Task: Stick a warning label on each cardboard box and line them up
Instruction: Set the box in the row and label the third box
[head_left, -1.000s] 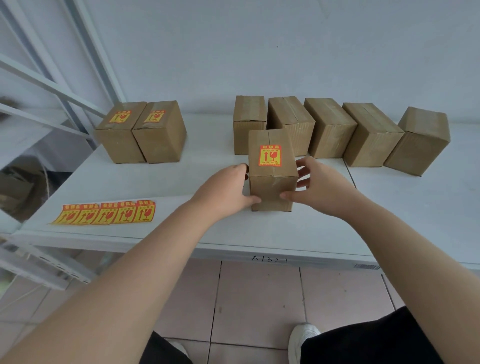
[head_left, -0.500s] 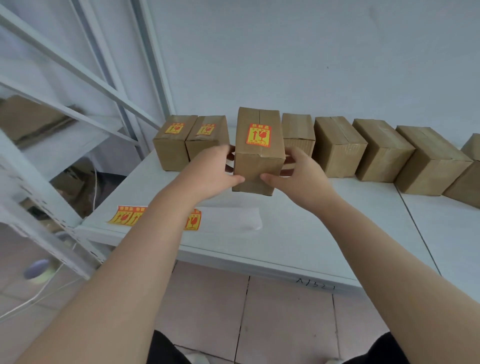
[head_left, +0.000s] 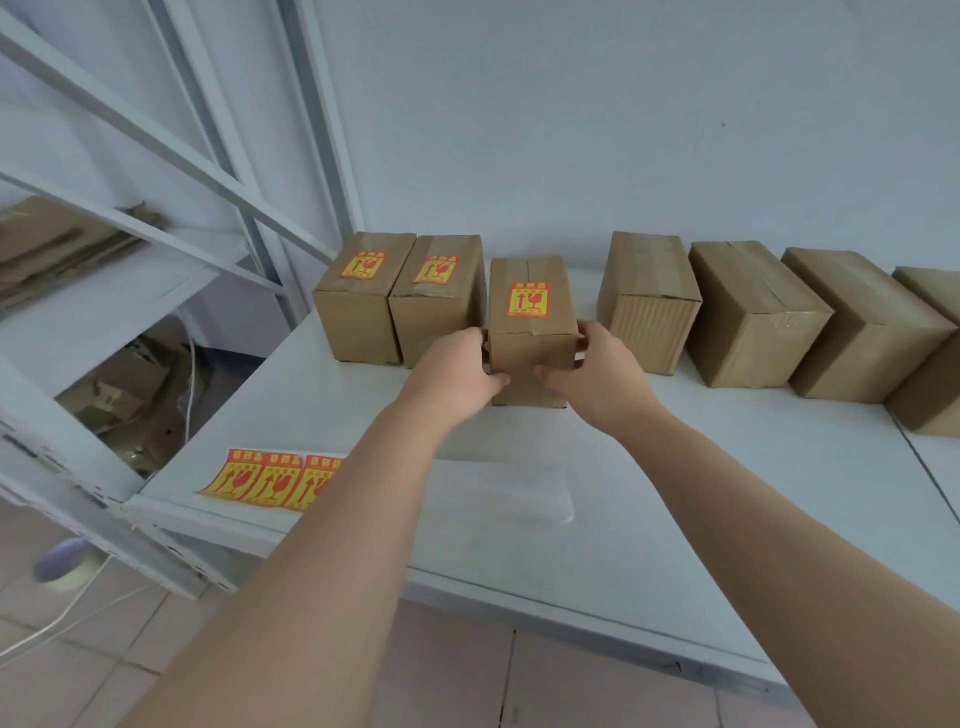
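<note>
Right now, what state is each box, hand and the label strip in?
far-left box: labelled, upright, in row.
second box: labelled, upright, against the first.
held box: labelled, gripped on both sides, forward of the row.
right-side boxes: four in view, no labels showing.
label strip: flat on table, right end hidden.
left hand: grips held box.
right hand: grips held box.

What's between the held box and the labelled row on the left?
No object visible. Only the left hand, gripping the left side of the held box, sits between it and the second labelled box.
</note>
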